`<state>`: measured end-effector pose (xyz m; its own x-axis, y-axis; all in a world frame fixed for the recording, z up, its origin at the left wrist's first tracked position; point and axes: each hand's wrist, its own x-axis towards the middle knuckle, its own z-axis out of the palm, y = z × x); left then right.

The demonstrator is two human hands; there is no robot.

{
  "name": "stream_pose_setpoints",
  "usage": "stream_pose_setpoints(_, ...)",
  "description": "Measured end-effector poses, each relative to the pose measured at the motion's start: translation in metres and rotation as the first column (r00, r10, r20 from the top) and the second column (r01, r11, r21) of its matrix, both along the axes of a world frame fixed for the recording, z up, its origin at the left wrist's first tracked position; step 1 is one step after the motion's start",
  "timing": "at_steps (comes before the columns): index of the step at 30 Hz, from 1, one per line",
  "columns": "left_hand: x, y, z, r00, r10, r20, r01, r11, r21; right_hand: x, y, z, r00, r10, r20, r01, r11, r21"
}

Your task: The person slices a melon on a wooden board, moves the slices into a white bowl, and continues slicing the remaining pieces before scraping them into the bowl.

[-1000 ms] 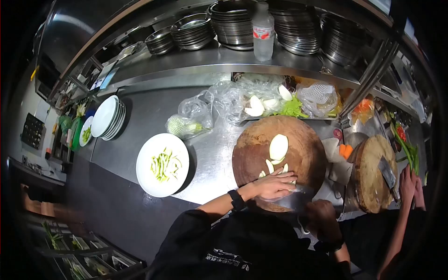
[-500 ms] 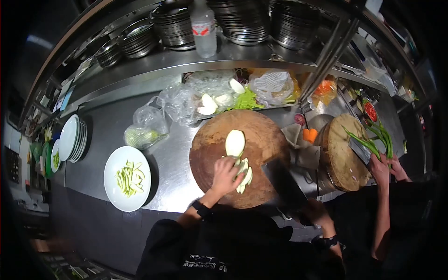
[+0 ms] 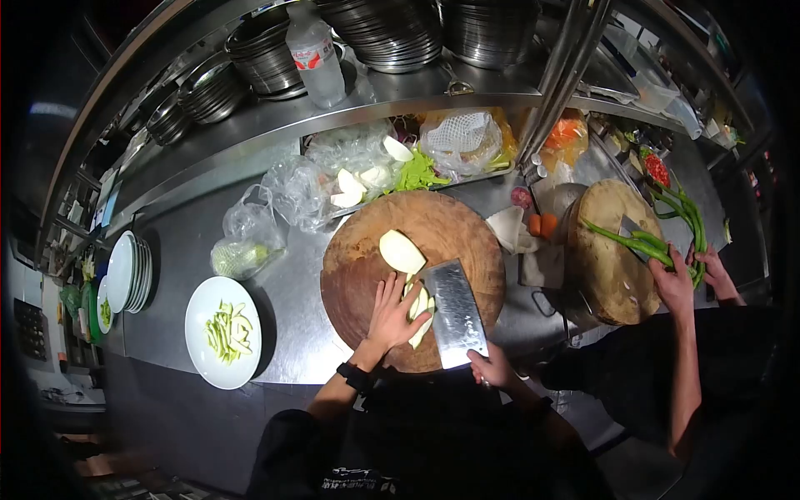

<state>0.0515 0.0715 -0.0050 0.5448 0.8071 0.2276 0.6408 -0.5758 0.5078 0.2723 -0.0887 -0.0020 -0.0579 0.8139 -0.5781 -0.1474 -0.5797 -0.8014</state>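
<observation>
A round wooden chopping block [image 3: 467,225] stands in front of me, with a pale green vegetable piece [image 3: 402,251] lying on it. Just below that piece are several overlapping slices [image 3: 421,321] of the same vegetable. My left hand [image 3: 393,315] lies over the slices with its fingers stretched out, covering part of them. My right hand [image 3: 493,367] grips the handle of a cleaver [image 3: 457,312]. Its broad blade lies nearly flat over the block, its edge side right beside the slices.
A white plate [image 3: 198,358] of cut green strips sits left of the block. Behind the block are plastic bags [image 3: 296,196] and leafy greens [image 3: 421,172]. At right, a co-worker's hands [image 3: 677,283] hold long green peppers [image 3: 646,243] over another block [image 3: 604,275]. Stacked plates [image 3: 125,271] stand far left.
The cleaver has swung in from the right, from off the block's edge to beside the slices. My left fingers have spread out over the slices. The camera view has shifted slightly.
</observation>
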Motion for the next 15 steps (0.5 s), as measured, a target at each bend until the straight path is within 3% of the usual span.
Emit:
stream_pose_setpoints(9,0.002,-0.021,0.010,0.995,-0.059,-0.086,0.059,0.998,-0.013,-0.051,-0.004,-0.004,0.998,-0.030,0.058,0.030,1.000,-0.004)
stream_pose_setpoints(15,-0.005,-0.019,-0.003,0.996,-0.024,0.084,0.024,1.000,0.007,-0.090,-0.007,-0.002,0.993,-0.120,0.004,0.119,0.991,0.060)
